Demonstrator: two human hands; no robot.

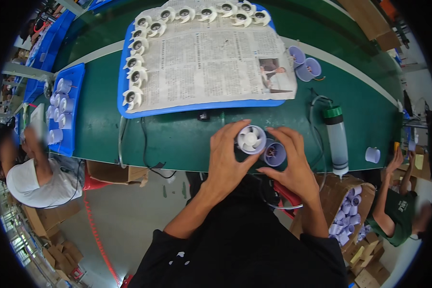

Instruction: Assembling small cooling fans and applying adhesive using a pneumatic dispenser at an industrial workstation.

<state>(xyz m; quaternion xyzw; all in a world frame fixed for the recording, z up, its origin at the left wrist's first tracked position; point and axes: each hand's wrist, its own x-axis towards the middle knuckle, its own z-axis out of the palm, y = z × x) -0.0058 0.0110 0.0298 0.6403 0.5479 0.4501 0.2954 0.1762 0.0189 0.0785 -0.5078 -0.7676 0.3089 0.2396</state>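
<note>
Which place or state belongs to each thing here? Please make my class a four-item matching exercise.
Things:
1. Fan-fitted lilac cup
2. Green-capped tube
3. White impellers
4. Open cardboard box

Places and states:
A. Translucent, right of the right hand
B. Holds a heap of loose cups
C. Held in the left hand
D. Along the newspaper's left and far edges

Pairs: 1-C, 2-A, 3-D, 4-B

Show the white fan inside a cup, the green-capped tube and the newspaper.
White fan point(250, 139), head view: its hub.
Green-capped tube point(338, 144), head view: its barrel.
Newspaper point(204, 65), head view: its printed middle.
</note>
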